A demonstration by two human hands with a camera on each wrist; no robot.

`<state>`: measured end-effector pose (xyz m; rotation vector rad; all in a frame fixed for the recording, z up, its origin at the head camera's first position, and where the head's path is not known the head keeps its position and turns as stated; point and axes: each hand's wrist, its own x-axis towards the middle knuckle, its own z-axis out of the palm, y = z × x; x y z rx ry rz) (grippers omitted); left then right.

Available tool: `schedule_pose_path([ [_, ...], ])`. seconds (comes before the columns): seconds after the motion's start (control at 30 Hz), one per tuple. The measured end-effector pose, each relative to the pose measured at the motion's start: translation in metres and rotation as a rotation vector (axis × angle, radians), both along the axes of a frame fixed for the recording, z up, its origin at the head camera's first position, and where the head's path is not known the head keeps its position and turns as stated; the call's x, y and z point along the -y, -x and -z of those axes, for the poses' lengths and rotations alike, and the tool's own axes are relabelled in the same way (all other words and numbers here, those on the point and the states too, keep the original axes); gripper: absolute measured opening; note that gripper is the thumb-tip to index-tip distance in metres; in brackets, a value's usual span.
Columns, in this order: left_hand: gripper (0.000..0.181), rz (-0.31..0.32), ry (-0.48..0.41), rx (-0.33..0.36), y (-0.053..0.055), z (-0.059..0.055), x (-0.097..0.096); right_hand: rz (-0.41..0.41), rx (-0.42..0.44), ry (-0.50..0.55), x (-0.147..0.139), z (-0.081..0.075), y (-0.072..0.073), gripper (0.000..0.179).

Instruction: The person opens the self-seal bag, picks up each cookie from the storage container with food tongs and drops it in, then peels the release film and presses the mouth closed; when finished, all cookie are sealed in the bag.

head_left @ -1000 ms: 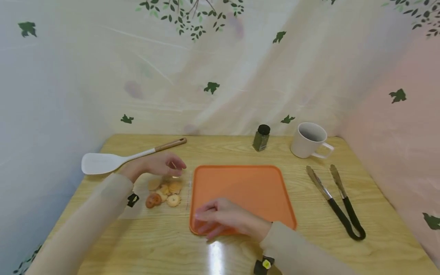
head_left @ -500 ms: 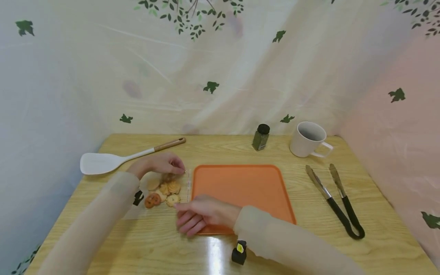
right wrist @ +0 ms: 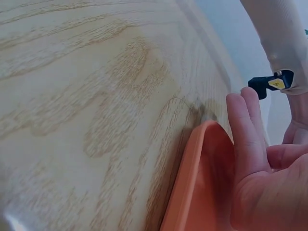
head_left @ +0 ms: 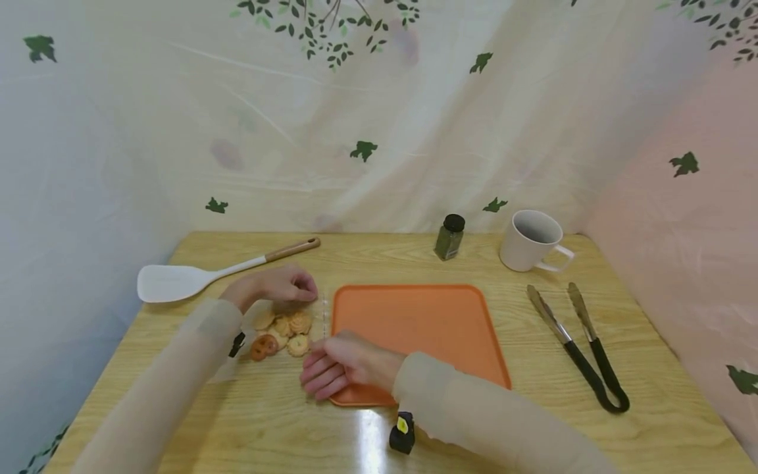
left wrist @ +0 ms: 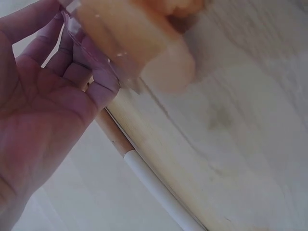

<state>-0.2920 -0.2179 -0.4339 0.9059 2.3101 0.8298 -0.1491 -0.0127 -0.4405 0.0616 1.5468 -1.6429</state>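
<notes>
Carefully: your left hand point(head_left: 287, 284) pinches a clear bag point(head_left: 318, 317) of cookies point(head_left: 284, 326); your right hand point(head_left: 340, 367) sits apart, near it.
From the head view, the bag lies on the surface point(head_left: 272, 418) just beside the orange tray point(head_left: 414, 287); an uneven pull could bunch the cookies. At your left wrist, curled fingers point(left wrist: 103, 86) hold its film, which might tear if tugged. At your right wrist, you cannot tell whether anything is gripped; a low sweep could nudge the tray.
</notes>
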Motion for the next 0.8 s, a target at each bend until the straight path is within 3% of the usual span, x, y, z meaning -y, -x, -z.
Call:
schedule_pose_path([
  [0.23, 0.016, -0.019, 0.012, -0.007, -0.002, 0.001, -0.002, 0.014, 0.000, -0.001, -0.001, 0.001, 0.001, 0.032],
  [0.47, 0.019, -0.145, -0.057, -0.002, -0.014, 0.002, 0.008, 0.105, -0.088, -0.006, 0.000, 0.004, 0.001, 0.030],
  [0.8, 0.034, -0.304, -0.233, 0.179, -0.044, -0.007, 0.029, 0.240, -0.239, 0.046, -0.013, -0.004, 0.009, 0.024],
])
